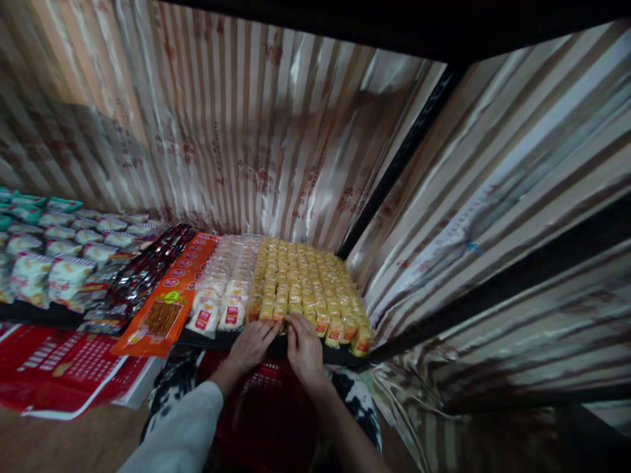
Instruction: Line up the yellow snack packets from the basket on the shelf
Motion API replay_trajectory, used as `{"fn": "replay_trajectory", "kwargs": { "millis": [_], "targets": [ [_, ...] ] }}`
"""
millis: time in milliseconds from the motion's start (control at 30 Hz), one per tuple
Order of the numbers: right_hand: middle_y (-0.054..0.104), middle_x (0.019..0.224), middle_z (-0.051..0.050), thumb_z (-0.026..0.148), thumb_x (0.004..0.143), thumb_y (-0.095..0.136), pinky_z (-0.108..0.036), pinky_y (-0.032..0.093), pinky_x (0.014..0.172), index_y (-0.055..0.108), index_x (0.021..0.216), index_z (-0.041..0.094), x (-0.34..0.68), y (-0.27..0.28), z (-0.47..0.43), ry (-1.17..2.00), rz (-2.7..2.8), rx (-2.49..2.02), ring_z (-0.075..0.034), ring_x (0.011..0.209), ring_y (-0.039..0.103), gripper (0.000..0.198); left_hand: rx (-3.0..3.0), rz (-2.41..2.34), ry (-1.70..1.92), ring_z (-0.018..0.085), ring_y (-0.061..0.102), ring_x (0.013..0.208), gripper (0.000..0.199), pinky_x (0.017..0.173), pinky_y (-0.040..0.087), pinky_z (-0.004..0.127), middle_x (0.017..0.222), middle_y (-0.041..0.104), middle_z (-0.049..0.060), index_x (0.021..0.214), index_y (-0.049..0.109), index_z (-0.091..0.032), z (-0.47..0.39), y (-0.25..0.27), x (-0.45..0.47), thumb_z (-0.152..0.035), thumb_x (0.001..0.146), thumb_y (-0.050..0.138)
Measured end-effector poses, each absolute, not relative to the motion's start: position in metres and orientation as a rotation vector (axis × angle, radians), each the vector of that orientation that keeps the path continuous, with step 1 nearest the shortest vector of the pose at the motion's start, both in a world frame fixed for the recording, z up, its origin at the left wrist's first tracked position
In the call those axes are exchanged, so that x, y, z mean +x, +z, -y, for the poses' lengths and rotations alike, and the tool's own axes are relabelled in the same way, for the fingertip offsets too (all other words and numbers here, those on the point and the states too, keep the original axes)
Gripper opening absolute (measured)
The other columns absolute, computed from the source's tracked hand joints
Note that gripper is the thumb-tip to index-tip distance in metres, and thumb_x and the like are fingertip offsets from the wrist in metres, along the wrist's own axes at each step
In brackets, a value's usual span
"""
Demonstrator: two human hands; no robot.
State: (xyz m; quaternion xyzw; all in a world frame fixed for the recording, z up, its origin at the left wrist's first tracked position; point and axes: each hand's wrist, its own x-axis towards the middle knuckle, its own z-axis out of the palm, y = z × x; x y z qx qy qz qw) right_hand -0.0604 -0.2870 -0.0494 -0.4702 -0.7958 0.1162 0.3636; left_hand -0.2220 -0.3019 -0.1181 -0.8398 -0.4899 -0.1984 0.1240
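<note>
Rows of small yellow wrapped snack packets stand close together at the right end of a dark shelf. At their front edge, my left hand has its fingers bent together on a snack packet in the front row. Just to the right, my right hand reaches the same spot, its fingers curled and fingertips close to the left ones. The fingers partly hide the packet between them. White clear-wrapped packets lie left of the yellow ones.
An orange snack bag, dark shiny packets and white packets fill the shelf leftward. Below are a red basket and a red-and-white bag. Striped plastic sheeting and a black post stand behind.
</note>
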Motion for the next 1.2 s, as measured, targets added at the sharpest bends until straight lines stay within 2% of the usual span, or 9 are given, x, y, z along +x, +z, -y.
{"fn": "replay_trajectory", "kwargs": {
  "millis": [133,200,333,467,667,800,933,1067,1200],
  "targets": [
    [0.065,0.107,-0.006,0.013,0.083,0.039,-0.036,0.040,0.093,0.061,0.111,0.020,-0.065,-0.011,0.237,0.099,2.191,-1.275,-0.021,0.101,0.054,0.036,-2.467,1.442,-0.557,0.021,0.051,0.101,0.054,0.086,0.041,0.035,0.117,0.057,0.013,0.136,0.034,-0.015,0.302,-0.117,-0.222,-0.009,0.082,0.036],
    [0.067,0.104,-0.006,0.013,0.084,0.042,-0.035,0.037,0.095,0.064,0.106,0.020,-0.071,-0.001,0.213,0.099,2.324,-1.338,-0.020,0.098,0.057,0.033,-2.461,1.449,-0.554,0.021,0.051,0.099,0.054,0.085,0.041,0.034,0.117,0.057,0.013,0.135,0.035,-0.014,0.302,-0.115,-0.221,-0.010,0.082,0.037],
    [0.071,0.089,-0.006,0.013,0.081,0.049,-0.032,0.038,0.090,0.069,0.093,0.023,-0.082,0.003,0.183,0.109,2.465,-1.397,-0.020,0.086,0.061,0.025,-2.449,1.471,-0.548,0.021,0.052,0.098,0.053,0.085,0.041,0.034,0.116,0.058,0.013,0.134,0.037,-0.014,0.303,-0.112,-0.220,-0.011,0.082,0.038],
    [0.070,0.079,-0.006,0.012,0.077,0.054,-0.031,0.039,0.087,0.069,0.086,0.022,-0.089,-0.001,0.174,0.098,2.494,-1.413,-0.019,0.083,0.061,0.020,-2.436,1.465,-0.564,0.020,0.053,0.098,0.052,0.085,0.040,0.033,0.117,0.058,0.013,0.134,0.038,-0.015,0.303,-0.114,-0.220,-0.013,0.082,0.037],
    [0.070,0.083,-0.003,0.013,0.077,0.053,-0.026,0.043,0.079,0.068,0.090,0.024,-0.097,-0.007,0.171,0.128,2.489,-1.438,-0.018,0.085,0.060,0.023,-2.414,1.429,-0.615,0.020,0.054,0.097,0.051,0.083,0.041,0.033,0.115,0.059,0.013,0.133,0.040,-0.015,0.303,-0.115,-0.220,-0.012,0.082,0.036],
    [0.070,0.086,0.000,0.013,0.079,0.052,-0.025,0.042,0.082,0.068,0.092,0.025,-0.092,-0.005,0.171,0.138,2.479,-1.436,-0.016,0.085,0.060,0.024,-2.402,1.437,-0.623,0.021,0.053,0.098,0.049,0.084,0.040,0.034,0.115,0.059,0.013,0.131,0.041,-0.014,0.303,-0.112,-0.219,-0.012,0.082,0.037],
    [0.070,0.089,-0.002,0.016,0.080,0.050,-0.027,0.042,0.082,0.066,0.098,0.023,-0.087,-0.003,0.169,0.105,2.435,-1.501,-0.018,0.087,0.060,0.024,-2.408,1.444,-0.628,0.021,0.053,0.099,0.049,0.084,0.040,0.034,0.114,0.059,0.012,0.131,0.042,-0.014,0.303,-0.111,-0.218,-0.013,0.082,0.038],
    [0.069,0.082,-0.004,0.016,0.080,0.051,-0.026,0.042,0.079,0.067,0.091,0.023,-0.093,-0.008,0.167,0.110,2.465,-1.522,-0.018,0.086,0.059,0.021,-2.391,1.435,-0.641,0.021,0.053,0.098,0.049,0.084,0.040,0.033,0.114,0.059,0.012,0.131,0.042,-0.014,0.303,-0.113,-0.219,-0.013,0.082,0.038],
    [0.068,0.088,-0.005,0.014,0.081,0.050,-0.024,0.040,0.079,0.067,0.091,0.022,-0.099,-0.010,0.165,0.126,2.500,-1.507,-0.017,0.090,0.057,0.022,-2.391,1.433,-0.626,0.021,0.053,0.096,0.049,0.083,0.041,0.034,0.113,0.059,0.012,0.131,0.042,-0.014,0.303,-0.115,-0.219,-0.013,0.082,0.036]
  ]
}}
